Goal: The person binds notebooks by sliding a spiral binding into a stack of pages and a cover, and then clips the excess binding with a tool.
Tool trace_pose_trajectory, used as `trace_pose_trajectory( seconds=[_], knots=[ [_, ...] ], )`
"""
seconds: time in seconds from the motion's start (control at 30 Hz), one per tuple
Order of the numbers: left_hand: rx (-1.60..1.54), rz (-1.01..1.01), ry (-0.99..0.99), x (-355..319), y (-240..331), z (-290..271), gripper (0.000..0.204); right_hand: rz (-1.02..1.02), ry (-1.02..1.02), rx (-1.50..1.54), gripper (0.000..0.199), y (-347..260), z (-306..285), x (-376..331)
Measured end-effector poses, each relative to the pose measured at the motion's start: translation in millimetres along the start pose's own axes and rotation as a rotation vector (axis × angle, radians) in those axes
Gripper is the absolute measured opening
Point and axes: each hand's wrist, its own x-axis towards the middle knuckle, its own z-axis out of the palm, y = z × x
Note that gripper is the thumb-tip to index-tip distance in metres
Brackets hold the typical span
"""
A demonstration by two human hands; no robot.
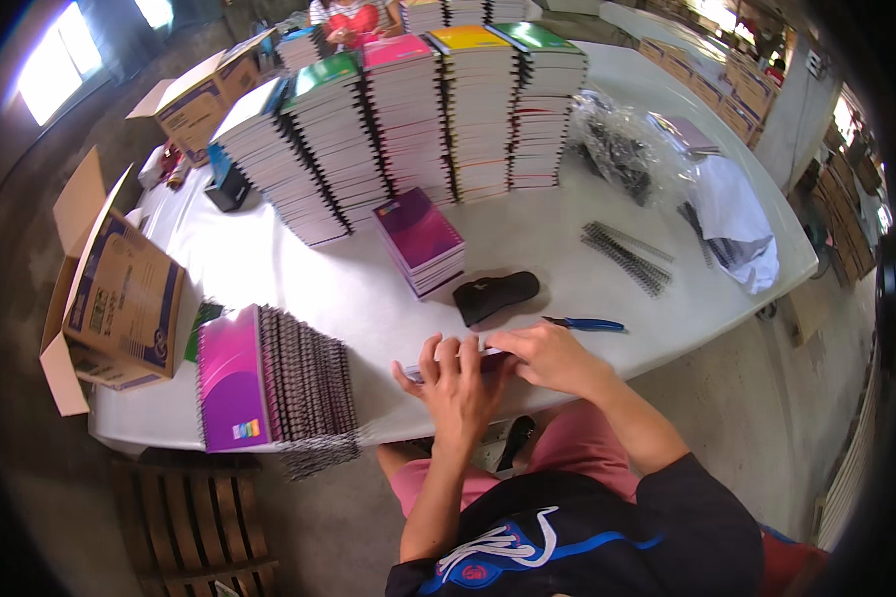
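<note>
Ntbk (492, 362), long axis approx. L–R

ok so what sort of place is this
Probably a small notebook-binding workshop: tall stacks of spiral-bound notebooks stand on the white table, loose dark binding coils lie to their right, and an open cardboard box sits at the left.

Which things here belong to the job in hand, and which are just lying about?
Likely part of it:
pad, under the left hand, right hand at its edge
purple stack
spiral-bound notebooks
loose spirals
pliers

Seemingly lying about:
black item, unclear what
open box
</note>
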Motion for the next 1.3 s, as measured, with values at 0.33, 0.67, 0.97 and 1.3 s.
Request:
trace_pose_trajectory(
  seconds=[0.33,0.67,0.97,1.3],
  knots=[
    [-0.019,-0.051,0.109,15.3,16.0,9.1,0.046,0.623,0.265,-0.524,0.045,182.1,-69.8,-49.9],
    [-0.010,0.009,0.165,14.0,4.4,11.2,0.053,0.460,0.377,-0.542,0.048,165.8,-110.5,-30.2],
    [-0.011,0.015,0.224,9.8,0.6,10.9,0.050,0.267,0.310,0.107,0.042,84.9,-100.0,-22.1],
    [0.003,-0.012,0.201,9.3,3.8,9.6,0.050,0.102,0.242,0.471,0.020,12.0,-14.7,-13.8]
  ],
)
